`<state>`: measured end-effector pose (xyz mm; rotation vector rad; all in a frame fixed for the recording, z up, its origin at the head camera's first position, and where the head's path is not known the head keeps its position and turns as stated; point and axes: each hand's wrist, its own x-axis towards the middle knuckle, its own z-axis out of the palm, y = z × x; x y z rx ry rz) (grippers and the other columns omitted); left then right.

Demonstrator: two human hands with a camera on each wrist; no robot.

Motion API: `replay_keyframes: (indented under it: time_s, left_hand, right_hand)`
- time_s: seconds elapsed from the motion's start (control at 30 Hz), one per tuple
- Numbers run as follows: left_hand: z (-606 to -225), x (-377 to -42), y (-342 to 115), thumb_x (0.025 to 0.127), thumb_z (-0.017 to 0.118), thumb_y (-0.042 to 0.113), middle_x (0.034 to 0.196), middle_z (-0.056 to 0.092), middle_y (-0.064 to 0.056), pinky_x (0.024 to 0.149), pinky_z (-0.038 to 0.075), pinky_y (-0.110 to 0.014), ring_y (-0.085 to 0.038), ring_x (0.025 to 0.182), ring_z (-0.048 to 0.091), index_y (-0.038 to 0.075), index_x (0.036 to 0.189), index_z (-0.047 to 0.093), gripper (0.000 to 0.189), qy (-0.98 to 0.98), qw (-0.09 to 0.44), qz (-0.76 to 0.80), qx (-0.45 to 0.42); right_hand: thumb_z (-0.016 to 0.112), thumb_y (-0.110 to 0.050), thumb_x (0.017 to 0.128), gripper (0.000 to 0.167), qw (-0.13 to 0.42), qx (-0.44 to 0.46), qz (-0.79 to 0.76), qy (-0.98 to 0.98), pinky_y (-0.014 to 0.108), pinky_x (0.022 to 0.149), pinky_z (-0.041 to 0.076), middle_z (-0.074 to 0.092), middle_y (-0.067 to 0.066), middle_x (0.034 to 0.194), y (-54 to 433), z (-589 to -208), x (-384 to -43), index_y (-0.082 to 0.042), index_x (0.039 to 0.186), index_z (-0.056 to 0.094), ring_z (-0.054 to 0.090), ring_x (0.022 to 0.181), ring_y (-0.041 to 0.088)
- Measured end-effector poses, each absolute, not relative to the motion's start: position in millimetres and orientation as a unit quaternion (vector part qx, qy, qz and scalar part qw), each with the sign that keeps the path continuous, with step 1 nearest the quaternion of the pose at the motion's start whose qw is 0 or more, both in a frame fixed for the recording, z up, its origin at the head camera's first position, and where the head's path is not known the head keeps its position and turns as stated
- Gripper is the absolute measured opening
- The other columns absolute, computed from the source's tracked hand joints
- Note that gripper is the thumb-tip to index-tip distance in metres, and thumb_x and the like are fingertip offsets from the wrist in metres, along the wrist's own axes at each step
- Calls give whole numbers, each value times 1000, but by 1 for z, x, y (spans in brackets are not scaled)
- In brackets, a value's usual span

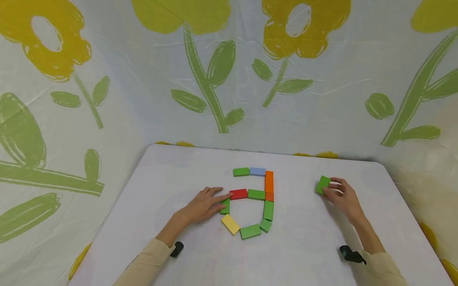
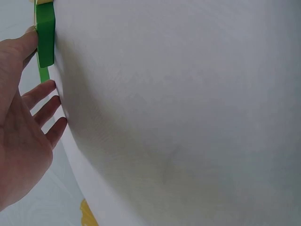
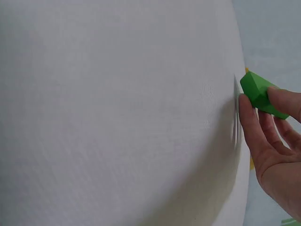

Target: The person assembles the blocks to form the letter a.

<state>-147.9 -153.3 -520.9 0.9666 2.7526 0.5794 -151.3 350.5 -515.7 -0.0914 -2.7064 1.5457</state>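
Note:
My left hand (image 1: 205, 206) lies at the left side of an arrangement of flat blocks, fingers mostly extended. Its index fingertip touches the left end of a red block (image 1: 238, 194), and the thumb rests against a green block (image 1: 225, 206) just below. In the left wrist view that thumb presses the side of the green block (image 2: 45, 37); the index fingertip is hidden there. Off to the right, my right hand (image 1: 344, 198) pinches another green block (image 1: 323, 184) between thumb and fingers. The right wrist view shows this green block (image 3: 257, 92) tilted in the fingers, close to the tabletop.
Green, blue (image 1: 257, 171), orange (image 1: 269, 182) and yellow (image 1: 230, 224) blocks form a loop with a hooked top on the white table (image 1: 300, 246). A flower-patterned sheet (image 1: 250, 131) hangs behind and beside the table.

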Motion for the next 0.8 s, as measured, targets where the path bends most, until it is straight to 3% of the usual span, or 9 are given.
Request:
replay_keyframes:
  time_s: [0.13, 0.27, 0.57, 0.8]
  left_hand:
    - [-522, -148, -154, 106, 57, 39, 156, 43, -12, 113, 39, -51, -33, 137, 42, 28, 155, 49, 51, 924, 81, 190, 321]
    - [-522, -148, -154, 106, 57, 40, 157, 43, -12, 112, 39, -51, -32, 137, 42, 29, 155, 49, 51, 925, 84, 191, 319]
    - [-521, -149, -153, 106, 56, 37, 155, 44, -14, 111, 39, -53, -34, 135, 44, 25, 154, 50, 50, 925, 81, 185, 322]
    - [-520, -148, -153, 106, 57, 36, 156, 43, -15, 112, 37, -54, -36, 136, 42, 25, 155, 49, 50, 922, 80, 192, 326]
  right_hand:
    - [67, -28, 102, 60, -13, -19, 484, -875, 17, 72, 52, 57, 31, 132, 340, -513, -143, 2, 148, 42, 56, 94, -13]
    - [66, -30, 103, 59, -39, -10, 475, -879, 17, 76, 52, 58, 29, 132, 329, -511, -134, 1, 148, 44, 58, 101, -2]
    - [68, -15, 100, 50, -69, 70, 508, -855, 23, 77, 56, 62, 29, 125, 304, -508, -117, 5, 142, 50, 65, 98, 6]
    - [69, -15, 100, 47, -108, 99, 507, -850, 24, 81, 56, 63, 24, 126, 289, -502, -106, 1, 141, 54, 67, 103, 23]
